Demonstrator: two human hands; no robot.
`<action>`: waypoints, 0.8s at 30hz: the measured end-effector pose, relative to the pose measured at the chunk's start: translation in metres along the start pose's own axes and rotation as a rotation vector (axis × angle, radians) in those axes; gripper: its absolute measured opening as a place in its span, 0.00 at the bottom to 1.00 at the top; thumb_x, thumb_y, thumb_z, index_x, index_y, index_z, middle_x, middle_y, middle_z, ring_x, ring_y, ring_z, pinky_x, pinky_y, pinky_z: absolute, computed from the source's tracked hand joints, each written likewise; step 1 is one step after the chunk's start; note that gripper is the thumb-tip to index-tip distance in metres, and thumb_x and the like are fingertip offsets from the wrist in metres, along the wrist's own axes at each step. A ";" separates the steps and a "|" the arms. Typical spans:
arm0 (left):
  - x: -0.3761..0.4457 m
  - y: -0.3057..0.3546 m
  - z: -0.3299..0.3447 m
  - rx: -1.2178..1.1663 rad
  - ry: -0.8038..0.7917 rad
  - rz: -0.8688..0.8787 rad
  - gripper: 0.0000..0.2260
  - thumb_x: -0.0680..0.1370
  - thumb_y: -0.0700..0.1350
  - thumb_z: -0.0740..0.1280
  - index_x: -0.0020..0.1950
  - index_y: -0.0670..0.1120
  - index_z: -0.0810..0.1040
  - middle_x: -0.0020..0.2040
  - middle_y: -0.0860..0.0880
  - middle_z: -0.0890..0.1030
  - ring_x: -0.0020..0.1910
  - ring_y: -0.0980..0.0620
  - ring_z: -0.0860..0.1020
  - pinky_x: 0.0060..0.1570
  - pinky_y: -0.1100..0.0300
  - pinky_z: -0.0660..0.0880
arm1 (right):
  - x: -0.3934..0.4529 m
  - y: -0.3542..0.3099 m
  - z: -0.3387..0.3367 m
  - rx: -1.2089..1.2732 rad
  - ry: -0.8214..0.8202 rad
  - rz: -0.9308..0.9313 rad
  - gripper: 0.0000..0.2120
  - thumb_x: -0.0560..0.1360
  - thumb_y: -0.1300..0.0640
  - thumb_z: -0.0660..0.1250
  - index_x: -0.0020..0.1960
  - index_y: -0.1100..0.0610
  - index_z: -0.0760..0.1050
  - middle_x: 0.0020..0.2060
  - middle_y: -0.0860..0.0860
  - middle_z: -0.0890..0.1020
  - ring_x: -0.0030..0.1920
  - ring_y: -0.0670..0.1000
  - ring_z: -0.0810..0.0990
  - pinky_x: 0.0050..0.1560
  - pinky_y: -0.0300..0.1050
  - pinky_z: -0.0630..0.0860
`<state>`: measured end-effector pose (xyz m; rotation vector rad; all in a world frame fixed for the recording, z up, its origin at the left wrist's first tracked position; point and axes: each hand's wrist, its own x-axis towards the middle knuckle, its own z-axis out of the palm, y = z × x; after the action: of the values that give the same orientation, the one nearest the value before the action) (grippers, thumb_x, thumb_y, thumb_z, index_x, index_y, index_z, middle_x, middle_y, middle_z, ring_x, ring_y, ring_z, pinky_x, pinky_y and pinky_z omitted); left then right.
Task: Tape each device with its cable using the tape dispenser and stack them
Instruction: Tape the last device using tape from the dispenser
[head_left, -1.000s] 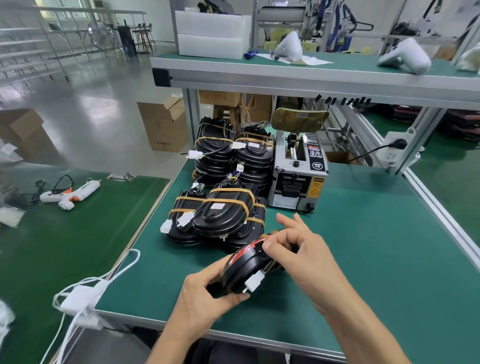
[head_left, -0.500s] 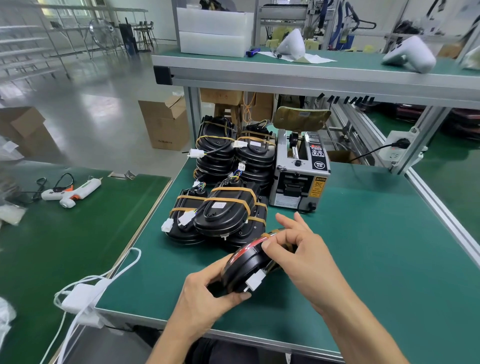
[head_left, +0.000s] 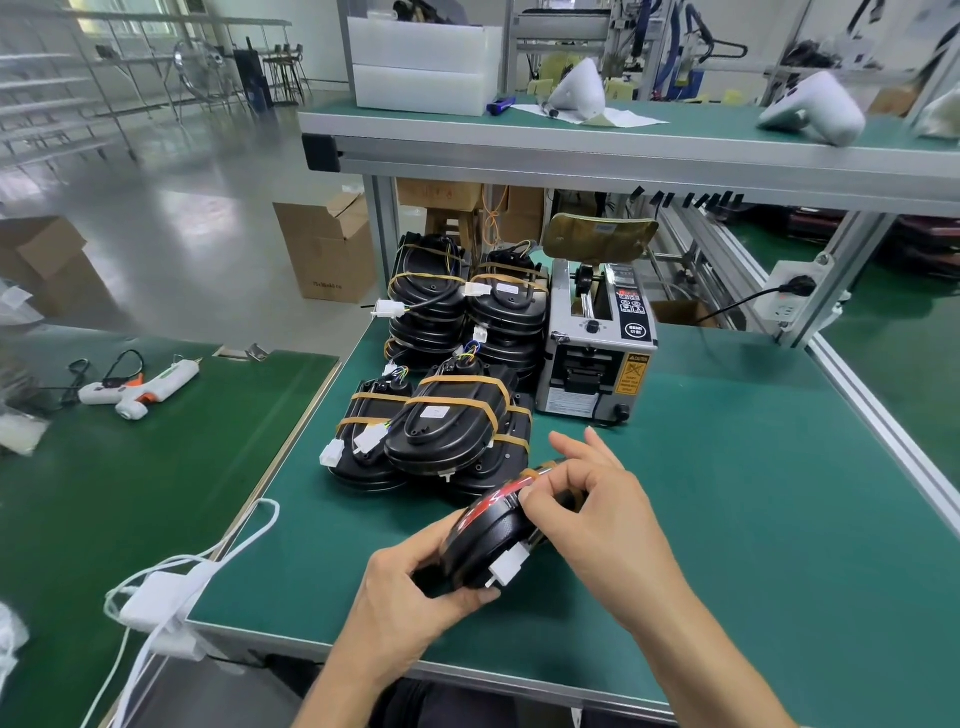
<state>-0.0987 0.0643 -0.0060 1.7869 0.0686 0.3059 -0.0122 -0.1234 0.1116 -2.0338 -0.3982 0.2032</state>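
A black oval device (head_left: 485, 540) with red markings and a white cable connector (head_left: 508, 567) is held on edge just above the green table (head_left: 727, 519). My left hand (head_left: 410, 603) grips its near lower end. My right hand (head_left: 587, 499) holds its upper far side, thumb pressing a strip of tan tape on the rim, the other fingers spread. Behind it lie taped devices (head_left: 447, 426) in low stacks, with taller stacks (head_left: 467, 306) further back. The grey tape dispenser (head_left: 597, 343) stands right of the stacks.
A second green table (head_left: 104, 493) at the left carries a glue gun (head_left: 140, 387). A white adapter with cables (head_left: 156, 603) hangs at the gap between tables. An overhead shelf (head_left: 623, 150) spans the back. A socket with plug (head_left: 789, 291) sits on the right post.
Both hands and the device stay almost in place; my right thumb shifts slightly along the rim over the tape.
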 end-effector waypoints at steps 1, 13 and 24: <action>0.000 0.000 0.000 0.002 -0.002 0.002 0.33 0.69 0.61 0.84 0.72 0.62 0.81 0.60 0.54 0.88 0.61 0.55 0.86 0.62 0.66 0.77 | 0.000 0.000 0.001 -0.018 0.009 -0.007 0.08 0.74 0.53 0.72 0.37 0.43 0.82 0.71 0.39 0.74 0.79 0.32 0.52 0.72 0.42 0.58; 0.000 0.000 -0.001 0.023 -0.015 0.024 0.32 0.72 0.55 0.84 0.74 0.63 0.79 0.64 0.56 0.87 0.65 0.55 0.84 0.65 0.67 0.76 | -0.003 0.005 0.010 -0.102 0.106 -0.103 0.09 0.75 0.50 0.75 0.40 0.48 0.76 0.66 0.38 0.75 0.77 0.34 0.58 0.68 0.36 0.59; 0.000 -0.006 -0.001 0.026 -0.004 -0.006 0.33 0.70 0.58 0.85 0.74 0.63 0.80 0.63 0.57 0.87 0.64 0.57 0.84 0.64 0.69 0.76 | 0.084 0.038 -0.025 0.298 0.450 0.073 0.05 0.77 0.55 0.71 0.43 0.47 0.84 0.39 0.45 0.87 0.43 0.44 0.84 0.46 0.37 0.77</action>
<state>-0.0981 0.0667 -0.0117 1.8128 0.0752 0.2980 0.0814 -0.1300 0.0921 -1.7358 -0.0087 -0.1447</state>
